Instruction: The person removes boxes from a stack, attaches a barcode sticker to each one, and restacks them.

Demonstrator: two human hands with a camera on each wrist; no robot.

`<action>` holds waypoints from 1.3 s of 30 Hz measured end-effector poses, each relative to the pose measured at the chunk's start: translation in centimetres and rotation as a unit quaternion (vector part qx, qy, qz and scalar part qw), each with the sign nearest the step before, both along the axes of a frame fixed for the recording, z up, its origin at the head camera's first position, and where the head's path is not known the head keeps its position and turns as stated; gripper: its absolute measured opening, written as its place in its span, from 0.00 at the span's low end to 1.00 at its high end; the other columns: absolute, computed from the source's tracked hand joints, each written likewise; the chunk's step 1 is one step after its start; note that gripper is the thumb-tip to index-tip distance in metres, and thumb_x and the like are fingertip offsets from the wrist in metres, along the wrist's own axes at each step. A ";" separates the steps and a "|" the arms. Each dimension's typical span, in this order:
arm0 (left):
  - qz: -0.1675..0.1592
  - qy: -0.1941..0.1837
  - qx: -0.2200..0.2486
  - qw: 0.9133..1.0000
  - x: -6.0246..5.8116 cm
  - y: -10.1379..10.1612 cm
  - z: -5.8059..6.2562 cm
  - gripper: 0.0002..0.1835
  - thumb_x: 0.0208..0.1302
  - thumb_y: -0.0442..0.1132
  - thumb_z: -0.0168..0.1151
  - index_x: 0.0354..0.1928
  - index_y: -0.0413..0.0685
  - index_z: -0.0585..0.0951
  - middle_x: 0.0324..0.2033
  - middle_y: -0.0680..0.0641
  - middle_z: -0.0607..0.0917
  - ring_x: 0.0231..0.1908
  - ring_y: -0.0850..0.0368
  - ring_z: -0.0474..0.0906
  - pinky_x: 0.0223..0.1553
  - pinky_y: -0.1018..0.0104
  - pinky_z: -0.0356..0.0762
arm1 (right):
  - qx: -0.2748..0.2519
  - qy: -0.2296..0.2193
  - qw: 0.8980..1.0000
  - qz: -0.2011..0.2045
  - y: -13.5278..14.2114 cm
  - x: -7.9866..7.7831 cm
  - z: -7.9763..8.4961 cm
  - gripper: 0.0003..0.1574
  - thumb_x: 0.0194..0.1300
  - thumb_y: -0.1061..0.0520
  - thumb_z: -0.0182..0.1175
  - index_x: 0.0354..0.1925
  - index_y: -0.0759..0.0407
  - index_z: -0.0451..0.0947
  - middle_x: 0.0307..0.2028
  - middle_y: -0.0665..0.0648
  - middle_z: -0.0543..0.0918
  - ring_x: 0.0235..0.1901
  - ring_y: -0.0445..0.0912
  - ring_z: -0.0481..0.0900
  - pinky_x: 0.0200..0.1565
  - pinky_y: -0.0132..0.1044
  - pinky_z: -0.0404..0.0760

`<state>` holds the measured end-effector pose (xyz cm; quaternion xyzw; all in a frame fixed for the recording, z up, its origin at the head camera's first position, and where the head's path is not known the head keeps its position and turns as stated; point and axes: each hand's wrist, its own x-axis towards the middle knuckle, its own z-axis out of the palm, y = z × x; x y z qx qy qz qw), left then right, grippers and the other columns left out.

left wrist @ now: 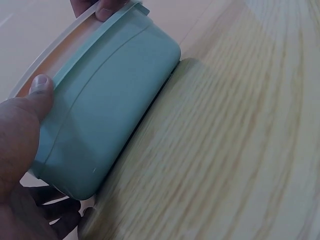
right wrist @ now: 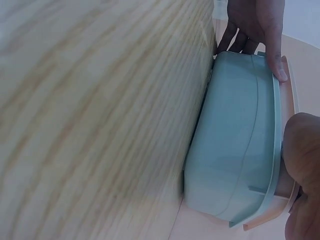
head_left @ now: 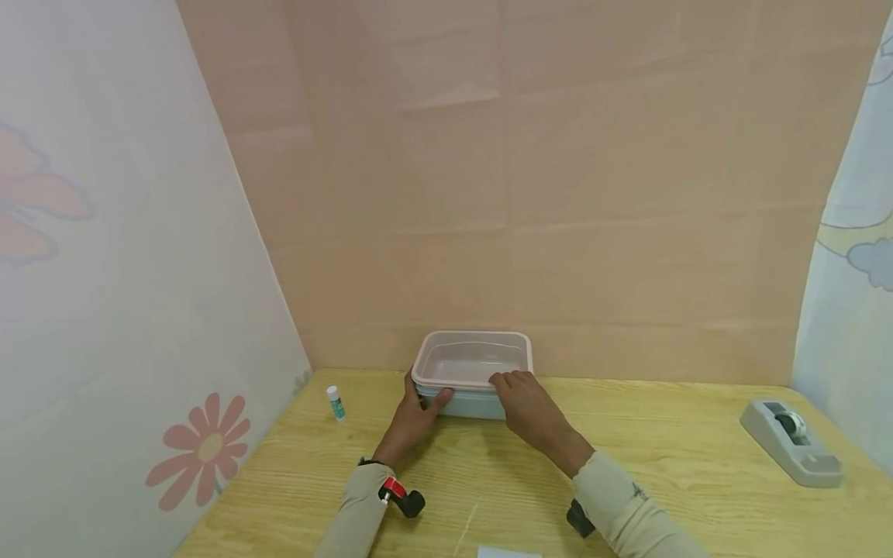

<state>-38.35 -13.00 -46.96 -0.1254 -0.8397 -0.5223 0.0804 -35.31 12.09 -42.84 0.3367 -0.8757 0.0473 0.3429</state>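
Note:
A pink plastic container [head_left: 473, 358] is nested inside a light blue-green container [head_left: 474, 405] of like shape, its rim standing a little above. Both are at the table's back edge. My left hand [head_left: 412, 418] grips the blue-green container at its left end, the thumb [left wrist: 42, 90] over the front rim and the other fingers around the side. At the front right, my right hand [head_left: 526, 403] holds the pink container's rim with curled fingers. In the right wrist view, part of the right hand [right wrist: 304, 160] hides some of the pink rim.
A glue stick [head_left: 336, 404] stands on the wooden table [head_left: 446, 480] left of the containers. Far right lies a grey tape dispenser [head_left: 791, 443]. Part of a white object [head_left: 508, 552] shows at the bottom edge. A tan-covered wall [head_left: 558, 194] rises directly behind the containers.

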 end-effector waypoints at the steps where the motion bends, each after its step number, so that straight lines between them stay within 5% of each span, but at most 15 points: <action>1: 0.000 -0.003 -0.001 1.000 0.0 0.0 0.0 0.51 0.68 0.62 0.62 0.79 0.58 0.41 0.69 0.37 0.66 0.68 0.40 0.64 0.66 0.40 0.60 | -0.002 -0.001 1.000 0.000 0.0 0.0 0.0 0.22 0.52 0.76 0.65 0.45 0.64 0.75 0.35 0.57 0.83 0.39 0.52 0.81 0.49 0.44 0.78; 15: -0.001 -0.003 -0.003 1.000 0.3 0.0 -0.1 0.51 0.68 0.61 0.61 0.79 0.55 0.41 0.69 0.35 0.66 0.68 0.37 0.64 0.65 0.37 0.60 | -0.013 0.030 0.999 0.009 0.0 -0.4 -1.1 0.26 0.47 0.77 0.68 0.46 0.65 0.75 0.35 0.58 0.82 0.38 0.52 0.81 0.49 0.44 0.79; 39: -0.004 -0.006 0.006 1.000 0.3 0.1 0.4 0.50 0.69 0.60 0.61 0.79 0.54 0.42 0.69 0.36 0.65 0.69 0.40 0.62 0.66 0.40 0.59 | -0.021 0.026 0.999 0.000 -0.2 0.0 0.7 0.25 0.51 0.77 0.66 0.48 0.67 0.75 0.39 0.61 0.83 0.42 0.54 0.81 0.51 0.46 0.78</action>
